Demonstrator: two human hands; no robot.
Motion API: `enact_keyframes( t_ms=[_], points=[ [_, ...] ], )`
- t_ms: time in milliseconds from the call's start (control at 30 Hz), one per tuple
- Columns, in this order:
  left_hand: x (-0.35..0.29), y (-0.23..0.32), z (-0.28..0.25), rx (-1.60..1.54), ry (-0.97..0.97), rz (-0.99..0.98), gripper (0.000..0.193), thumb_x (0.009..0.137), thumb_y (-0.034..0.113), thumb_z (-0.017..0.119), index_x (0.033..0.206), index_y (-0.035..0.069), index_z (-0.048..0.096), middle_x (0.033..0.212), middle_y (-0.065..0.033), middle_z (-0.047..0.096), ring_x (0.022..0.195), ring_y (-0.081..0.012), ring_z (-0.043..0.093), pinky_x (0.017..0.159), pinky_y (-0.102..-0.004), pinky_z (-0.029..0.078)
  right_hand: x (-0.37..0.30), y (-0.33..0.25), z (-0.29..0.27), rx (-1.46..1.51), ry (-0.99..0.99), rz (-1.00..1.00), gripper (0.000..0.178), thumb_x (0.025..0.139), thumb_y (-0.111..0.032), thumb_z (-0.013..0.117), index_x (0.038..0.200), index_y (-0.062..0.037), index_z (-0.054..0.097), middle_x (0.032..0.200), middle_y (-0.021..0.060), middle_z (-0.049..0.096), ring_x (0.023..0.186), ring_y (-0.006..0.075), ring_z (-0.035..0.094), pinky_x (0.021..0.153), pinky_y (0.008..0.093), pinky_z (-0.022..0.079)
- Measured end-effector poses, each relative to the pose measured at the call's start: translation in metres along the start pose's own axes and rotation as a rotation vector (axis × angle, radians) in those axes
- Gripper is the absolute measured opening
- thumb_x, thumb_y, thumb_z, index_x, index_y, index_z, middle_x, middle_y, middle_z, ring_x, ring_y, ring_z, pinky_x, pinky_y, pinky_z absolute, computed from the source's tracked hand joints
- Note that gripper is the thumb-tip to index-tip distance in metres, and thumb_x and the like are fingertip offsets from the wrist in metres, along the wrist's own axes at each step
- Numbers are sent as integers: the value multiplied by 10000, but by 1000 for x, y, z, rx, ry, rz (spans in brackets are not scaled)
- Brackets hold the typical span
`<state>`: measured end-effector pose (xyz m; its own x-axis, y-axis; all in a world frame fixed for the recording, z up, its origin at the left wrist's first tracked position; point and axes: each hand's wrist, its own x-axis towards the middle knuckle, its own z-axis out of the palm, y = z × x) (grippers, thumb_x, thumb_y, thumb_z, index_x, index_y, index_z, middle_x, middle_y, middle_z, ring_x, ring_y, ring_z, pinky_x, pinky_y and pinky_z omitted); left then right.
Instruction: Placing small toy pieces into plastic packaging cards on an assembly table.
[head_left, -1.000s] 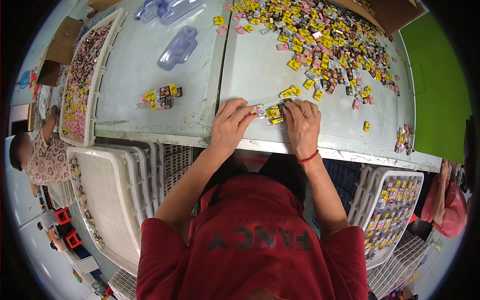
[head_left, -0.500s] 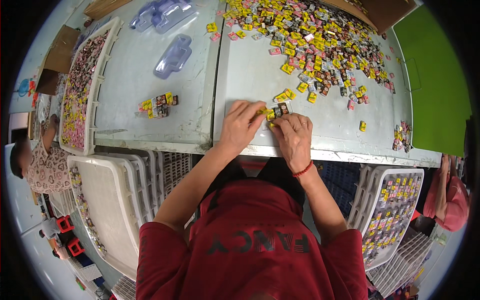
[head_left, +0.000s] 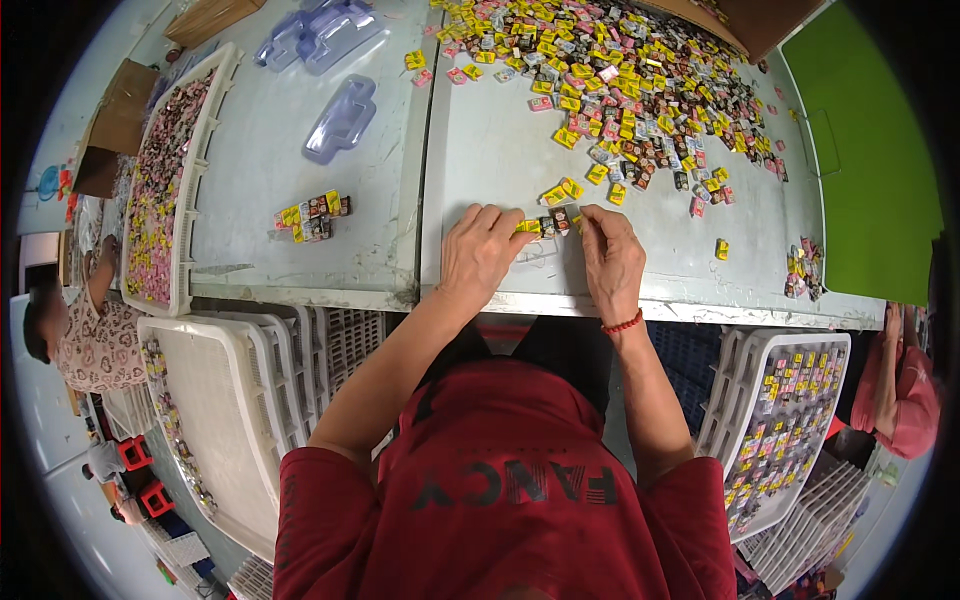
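Between my two hands a short row of small wrapped sweets (head_left: 561,217) lies on the worktable, with dark pieces in the middle. My left hand (head_left: 482,255) pinches a yellow sweet (head_left: 527,227) at the row's left end. At the right end, the thumb and fingers of my right hand (head_left: 613,262) close on another small yellow sweet (head_left: 577,221), mostly hidden by the fingertips. A clear plastic outline (head_left: 541,246) shows faintly under the row. Just beyond it, two loose yellow sweets (head_left: 562,190) lie side by side.
A large heap of mixed sweets (head_left: 640,100) spreads over the far right. Leftward lie a small sweet cluster (head_left: 312,217), clear moulded trays (head_left: 340,118) and a sweet-filled white crate (head_left: 197,190). Stacked crates (head_left: 250,400) stand below the table edge; other people (head_left: 95,340) work at both sides.
My right hand has moved right and slightly away from me, from the row's near side to its right end. My left hand stays at the left end.
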<state>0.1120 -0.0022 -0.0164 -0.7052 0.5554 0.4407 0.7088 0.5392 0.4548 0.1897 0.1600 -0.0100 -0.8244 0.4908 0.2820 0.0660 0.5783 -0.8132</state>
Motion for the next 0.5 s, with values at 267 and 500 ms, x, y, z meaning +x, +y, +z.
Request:
enact_keyframes(
  t_ms=[267,500],
  points=[
    [-4,-5,3,-93,106,94,198,695,129,765,857,62,673,799,-64,590,728,-275,552,632,-377,453,-1,11,-3,14,6,4,182,861,-5,624,1042,-3,642,886,135,641,759,228,635,675,299,503],
    [-7,-10,0,-99,118,123,223,683,87,768,882,53,673,831,-60,589,790,-269,552,677,-363,438,-4,17,-3,26,-11,63,190,889,-30,623,1075,7,645,871,77,658,746,109,625,675,230,496]
  ],
)
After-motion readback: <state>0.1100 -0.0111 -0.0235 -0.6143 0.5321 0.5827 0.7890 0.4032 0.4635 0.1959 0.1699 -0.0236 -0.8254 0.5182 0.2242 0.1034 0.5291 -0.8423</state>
